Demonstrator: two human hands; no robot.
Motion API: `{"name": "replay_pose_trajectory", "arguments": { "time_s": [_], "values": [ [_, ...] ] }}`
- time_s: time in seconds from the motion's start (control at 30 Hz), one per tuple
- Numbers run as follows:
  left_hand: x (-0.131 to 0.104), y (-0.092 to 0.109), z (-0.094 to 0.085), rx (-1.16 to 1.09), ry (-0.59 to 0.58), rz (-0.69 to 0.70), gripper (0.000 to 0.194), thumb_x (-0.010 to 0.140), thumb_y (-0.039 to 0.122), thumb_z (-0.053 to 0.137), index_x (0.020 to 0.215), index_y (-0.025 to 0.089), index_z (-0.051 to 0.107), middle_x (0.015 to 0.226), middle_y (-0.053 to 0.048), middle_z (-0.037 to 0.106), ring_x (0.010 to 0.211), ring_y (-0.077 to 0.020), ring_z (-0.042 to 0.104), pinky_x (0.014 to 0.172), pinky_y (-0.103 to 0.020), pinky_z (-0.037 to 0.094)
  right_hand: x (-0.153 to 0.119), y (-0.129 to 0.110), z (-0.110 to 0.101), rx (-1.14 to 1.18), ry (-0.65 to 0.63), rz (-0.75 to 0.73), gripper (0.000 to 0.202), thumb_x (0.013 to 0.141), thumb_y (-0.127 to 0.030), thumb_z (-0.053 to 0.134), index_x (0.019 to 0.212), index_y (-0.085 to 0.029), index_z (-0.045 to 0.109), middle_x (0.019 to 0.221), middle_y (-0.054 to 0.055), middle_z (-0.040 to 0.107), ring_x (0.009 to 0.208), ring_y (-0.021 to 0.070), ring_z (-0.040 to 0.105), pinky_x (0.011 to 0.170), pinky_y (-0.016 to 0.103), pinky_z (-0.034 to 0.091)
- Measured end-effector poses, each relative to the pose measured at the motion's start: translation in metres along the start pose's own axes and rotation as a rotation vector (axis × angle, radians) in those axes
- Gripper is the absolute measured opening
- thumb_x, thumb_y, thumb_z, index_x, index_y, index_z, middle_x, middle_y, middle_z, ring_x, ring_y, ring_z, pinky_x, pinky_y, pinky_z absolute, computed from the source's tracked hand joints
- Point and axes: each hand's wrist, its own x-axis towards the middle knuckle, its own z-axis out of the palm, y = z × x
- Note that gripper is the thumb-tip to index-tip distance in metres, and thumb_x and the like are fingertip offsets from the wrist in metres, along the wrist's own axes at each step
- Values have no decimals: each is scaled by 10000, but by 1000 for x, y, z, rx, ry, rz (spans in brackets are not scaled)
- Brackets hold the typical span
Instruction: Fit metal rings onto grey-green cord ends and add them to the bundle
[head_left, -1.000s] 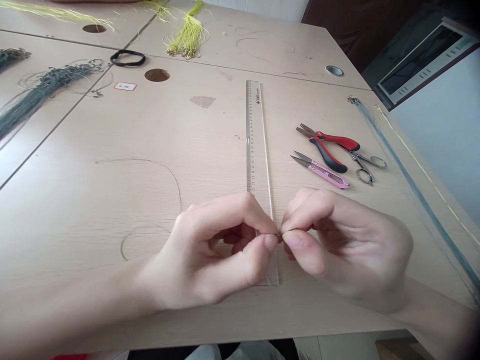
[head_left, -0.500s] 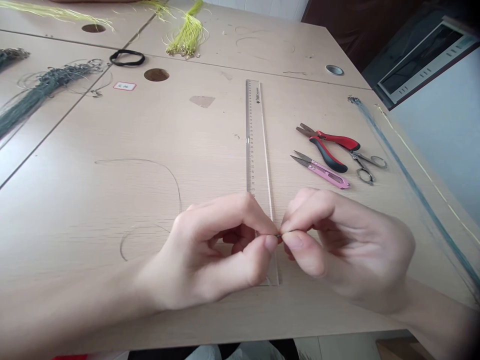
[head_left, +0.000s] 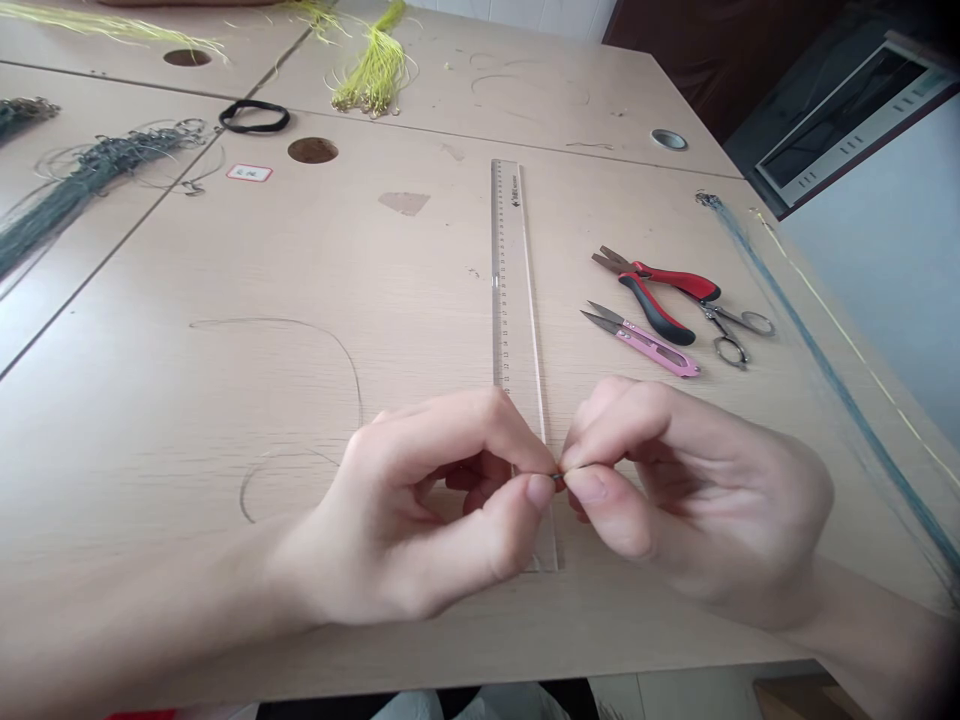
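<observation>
Thumb and forefinger of my left hand [head_left: 450, 500] are closed in a pinch above the lower part of a clear ruler [head_left: 506, 270]. Right beside it, the fingertips of my right hand [head_left: 690, 490] are pinched too, touching or nearly touching the left ones. Between both pinches shows a short bit of a thin dark line [head_left: 557, 477]; its ends are mostly covered by the fingers. A fine loose thread [head_left: 349, 355] curves over the table and passes behind my left hand. Whether it joins the piece in my fingers cannot be seen.
Right of the ruler lie red-handled pliers [head_left: 660, 295], pink thread snips [head_left: 652, 350] and small scissors [head_left: 727, 335]. A blue-grey line bundle [head_left: 825, 365] runs along the right edge. Yellow tasselled lines [head_left: 375, 70], a black band [head_left: 255, 117] and a dark line bundle [head_left: 82, 180] lie farther back.
Almost nothing differs. My left thumb has shifted very slightly down and left, and a little more of the thin dark line shows between the fingertips.
</observation>
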Motion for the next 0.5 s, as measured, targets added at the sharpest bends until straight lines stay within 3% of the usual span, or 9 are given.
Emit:
{"name": "replay_pose_trajectory", "arguments": {
  "time_s": [0.5],
  "values": [
    [2,2,-2,9,-20,-4,119,829,92,518,728,84,580,601,-95,631,502,-155,596,410,-242,434,1,-1,0,-7,-4,7,107,839,-132,620,770,-183,556,653,-51,596,582,50,511,498,177,434]
  ]
}}
